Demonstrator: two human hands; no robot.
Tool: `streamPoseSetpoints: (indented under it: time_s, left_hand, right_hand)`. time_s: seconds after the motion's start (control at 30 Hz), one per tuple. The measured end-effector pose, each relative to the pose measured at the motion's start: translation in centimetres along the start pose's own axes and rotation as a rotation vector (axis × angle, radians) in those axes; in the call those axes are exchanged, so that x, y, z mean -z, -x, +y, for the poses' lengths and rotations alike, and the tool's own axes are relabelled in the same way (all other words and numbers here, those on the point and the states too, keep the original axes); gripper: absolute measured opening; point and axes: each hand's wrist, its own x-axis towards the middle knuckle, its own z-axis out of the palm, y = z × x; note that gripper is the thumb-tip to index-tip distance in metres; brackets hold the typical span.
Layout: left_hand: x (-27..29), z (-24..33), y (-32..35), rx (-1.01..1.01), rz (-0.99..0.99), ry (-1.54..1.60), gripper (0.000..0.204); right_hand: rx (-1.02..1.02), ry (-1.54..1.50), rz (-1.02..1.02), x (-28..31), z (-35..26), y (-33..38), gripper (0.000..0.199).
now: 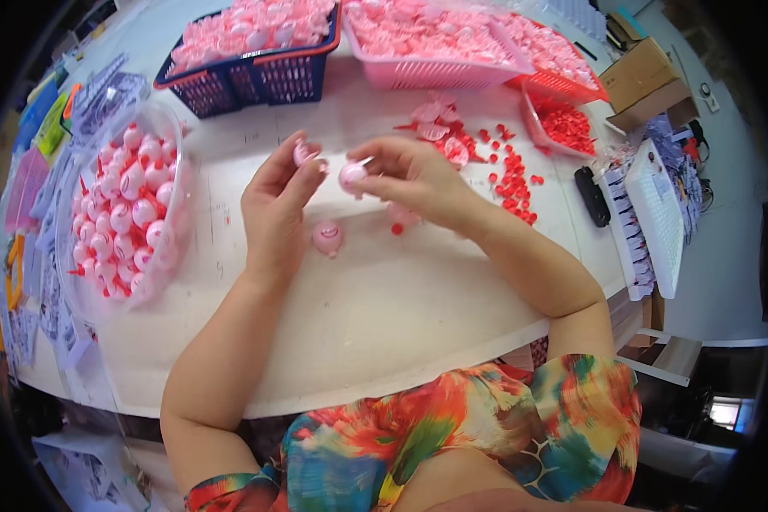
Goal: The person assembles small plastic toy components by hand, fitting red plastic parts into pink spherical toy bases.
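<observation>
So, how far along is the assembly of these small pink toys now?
Done: a clear bag at the left holds many finished pink balls. In hand: the left hand pinches a pink shell piece, and the right hand holds a pink ball. Left: the baskets of pink shells and loose red parts remain plentiful.
</observation>
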Motion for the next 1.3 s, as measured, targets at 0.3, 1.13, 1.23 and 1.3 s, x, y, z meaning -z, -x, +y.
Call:
streamPoseSetpoints:
  time_s: [0.3, 1.13, 1.23, 1.3]
  left_hand:
    - [0.1, 0.8, -0.1, -0.001, 0.068, 0.029, 0.033]
    - [-0.2, 0.5, 0.8, 0.144, -0.021, 0.075, 0.035]
    - [-0.5, 0.8, 1.1, 0.15, -0.041, 0.087, 0.035]
    - [-0.8, 0.8, 1.2, 0.141, -0.063, 0.057, 0.036]
  right_hand:
    - [0.011, 0.532, 0.029, 0.1, -1.5, -2.1, 0.036]
    - [0.145, 0.374, 0.292, 9.9, -5.9, -10.4, 0.035]
    - [0.132, 0.041, 0.215, 8.1, -6.9, -6.6, 0.031]
    - [0.112, -0.095, 0.151, 6.7, -6.2, -4.5, 0.032]
